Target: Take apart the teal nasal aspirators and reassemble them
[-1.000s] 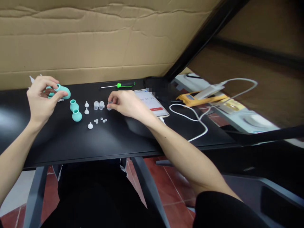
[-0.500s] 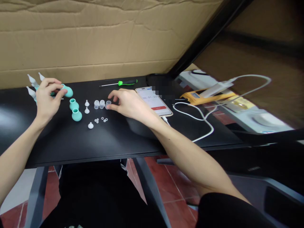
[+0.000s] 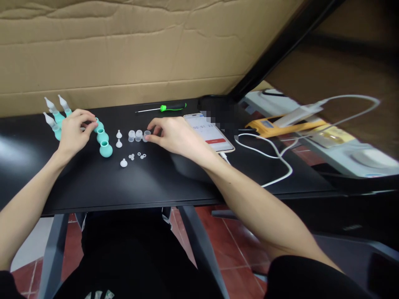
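My left hand has its thumb and fingertips on the rearmost turquoise bulb, which stands upright behind two other open-necked bulbs. My right hand pinches a clear cup at the right end of a short row of clear cups. Three white funnel-shaped pieces lie between bulbs and cups. Several small rings and discs lie in front of the cups. To the left stand three turquoise bulbs with pointed translucent tips.
A green and black screwdriver lies at the back. Right of my right hand is a phone showing a timer, with a white cable. Further right sits a yellow holder. Cardboard walls the back.
The bulb in my left hand was tilted and now stands upright in line with the other two. My right hand stays at the end cup. The whole view has shifted slightly.
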### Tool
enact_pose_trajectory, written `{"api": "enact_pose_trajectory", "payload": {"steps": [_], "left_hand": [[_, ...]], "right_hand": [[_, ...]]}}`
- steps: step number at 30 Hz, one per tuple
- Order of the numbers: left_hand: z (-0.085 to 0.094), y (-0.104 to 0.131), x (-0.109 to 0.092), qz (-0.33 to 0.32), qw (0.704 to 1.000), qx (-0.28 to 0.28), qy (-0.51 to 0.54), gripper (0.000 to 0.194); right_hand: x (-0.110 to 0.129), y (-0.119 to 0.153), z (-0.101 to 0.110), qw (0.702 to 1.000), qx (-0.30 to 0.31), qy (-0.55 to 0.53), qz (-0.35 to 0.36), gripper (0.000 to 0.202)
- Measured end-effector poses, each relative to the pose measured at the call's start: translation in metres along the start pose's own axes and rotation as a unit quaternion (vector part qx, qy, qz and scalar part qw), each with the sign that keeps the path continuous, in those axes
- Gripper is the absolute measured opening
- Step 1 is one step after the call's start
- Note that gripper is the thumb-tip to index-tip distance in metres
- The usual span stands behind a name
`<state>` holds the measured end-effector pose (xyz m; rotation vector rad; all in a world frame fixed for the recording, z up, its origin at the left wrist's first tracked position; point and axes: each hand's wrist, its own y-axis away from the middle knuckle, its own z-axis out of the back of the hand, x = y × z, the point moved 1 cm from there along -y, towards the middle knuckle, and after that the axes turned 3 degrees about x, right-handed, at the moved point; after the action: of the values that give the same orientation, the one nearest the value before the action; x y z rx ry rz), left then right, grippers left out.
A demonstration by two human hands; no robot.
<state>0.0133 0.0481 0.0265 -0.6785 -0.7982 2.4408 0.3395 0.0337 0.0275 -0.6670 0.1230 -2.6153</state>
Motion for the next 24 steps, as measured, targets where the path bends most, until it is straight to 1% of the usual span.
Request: {"api": "enact_pose_trajectory", "payload": {"steps": [6, 11, 15, 20, 24], "left_hand": [[0.002, 0.000, -0.012, 0.040, 0.998, 0.054, 0.010, 0.016], [0.004, 0.000, -0.017, 0.091, 0.993, 0.076, 0.017, 0.017], [0.005, -0.002, -0.019, 0.096, 0.990, 0.100, 0.017, 0.017], [0.005, -0.001, -0.021, 0.087, 0.991, 0.104, 0.005, 0.017], [0.001, 0.001, -0.021, 0.097, 0.992, 0.079, 0.024, 0.017]], "right_hand": [[-0.001, -0.002, -0.004, 1.000, 0.015, 0.000, -0.012, 0.012], [0.000, -0.003, -0.010, 1.000, 0.020, 0.014, -0.017, 0.014], [-0.001, -0.003, -0.012, 0.999, 0.027, 0.017, -0.015, 0.016], [-0.002, -0.004, -0.010, 0.999, 0.026, 0.011, -0.023, 0.015], [-0.002, -0.005, -0.008, 0.999, 0.020, 0.012, -0.034, 0.016]]}}
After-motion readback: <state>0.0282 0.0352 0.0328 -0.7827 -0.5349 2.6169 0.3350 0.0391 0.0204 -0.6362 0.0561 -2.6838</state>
